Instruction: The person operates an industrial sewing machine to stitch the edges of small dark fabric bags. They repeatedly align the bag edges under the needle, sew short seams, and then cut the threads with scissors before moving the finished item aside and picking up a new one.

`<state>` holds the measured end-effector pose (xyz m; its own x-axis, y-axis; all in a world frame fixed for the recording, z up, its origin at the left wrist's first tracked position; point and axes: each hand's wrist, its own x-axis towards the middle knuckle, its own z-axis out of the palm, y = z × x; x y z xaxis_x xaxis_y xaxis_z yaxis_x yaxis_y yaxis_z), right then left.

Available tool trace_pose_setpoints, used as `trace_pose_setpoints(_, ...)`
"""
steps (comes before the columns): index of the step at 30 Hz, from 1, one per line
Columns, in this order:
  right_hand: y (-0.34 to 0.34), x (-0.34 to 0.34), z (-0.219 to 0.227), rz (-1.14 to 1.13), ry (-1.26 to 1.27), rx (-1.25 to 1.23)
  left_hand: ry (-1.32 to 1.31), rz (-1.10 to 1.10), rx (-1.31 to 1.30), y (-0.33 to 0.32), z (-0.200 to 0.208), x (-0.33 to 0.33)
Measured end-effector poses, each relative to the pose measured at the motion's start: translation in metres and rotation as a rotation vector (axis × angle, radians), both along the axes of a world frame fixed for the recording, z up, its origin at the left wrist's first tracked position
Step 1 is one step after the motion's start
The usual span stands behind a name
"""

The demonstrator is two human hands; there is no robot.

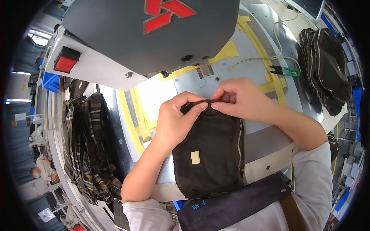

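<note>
A dark brown fabric bag piece [208,154] lies in front of me, with a metal zipper [241,146] along its right side and a small pale label [195,157] on its face. My left hand [179,119] pinches its top edge between thumb and fingers. Close beside it, my right hand [241,98] pinches the same edge near the middle. Both thumbs almost meet there. Just beyond my hands is the sewing machine's needle area [205,70], partly hidden under the grey machine head [154,34].
Plaid and dark fabric pieces [92,142] hang at the left. On the right lie green-handled thread snips [285,70], a cord [254,59] and a stack of dark zippered pieces [323,65]. Yellow tape [275,82] marks the machine bed. A red switch [65,63] sits at the upper left.
</note>
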<state>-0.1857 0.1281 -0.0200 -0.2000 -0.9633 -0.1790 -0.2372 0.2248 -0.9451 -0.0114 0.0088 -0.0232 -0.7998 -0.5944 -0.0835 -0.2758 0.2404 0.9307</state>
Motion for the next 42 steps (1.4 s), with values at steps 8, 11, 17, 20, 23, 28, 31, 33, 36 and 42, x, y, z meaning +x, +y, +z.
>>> trace_pose_setpoints(8,0.004,0.011,-0.004,-0.135,-0.062,-0.041,0.091,0.049,0.107,0.001,-0.005,0.0)
trace_pose_setpoints(11,0.003,0.012,-0.001,-0.136,-0.019,-0.059,0.116,0.053,0.097,0.001,-0.006,0.0)
trace_pose_setpoints(17,0.0,0.01,-0.005,-0.119,0.042,-0.103,0.115,0.059,0.083,0.0,-0.008,-0.001)
trace_pose_setpoints(20,0.0,0.009,-0.006,-0.083,0.082,-0.161,0.102,0.062,0.09,0.002,-0.007,-0.002)
trace_pose_setpoints(23,-0.001,0.005,-0.002,-0.03,0.104,-0.119,0.088,0.055,0.054,0.005,-0.003,-0.003)
trace_pose_setpoints(28,-0.002,0.001,-0.005,0.014,0.021,-0.049,0.072,0.027,0.03,0.002,-0.008,-0.002)
trace_pose_setpoints(31,-0.003,0.007,-0.001,-0.033,0.069,-0.15,0.063,0.015,0.062,0.003,-0.005,-0.003)
trace_pose_setpoints(33,-0.003,0.006,0.0,-0.039,0.011,-0.084,0.028,-0.005,0.007,0.006,-0.004,-0.003)
trace_pose_setpoints(36,-0.003,0.005,0.001,-0.057,-0.037,-0.046,-0.003,0.003,-0.013,0.008,0.0,-0.005)
trace_pose_setpoints(42,0.001,0.003,-0.008,-0.038,0.036,-0.116,0.09,0.044,0.043,0.006,-0.003,-0.004)
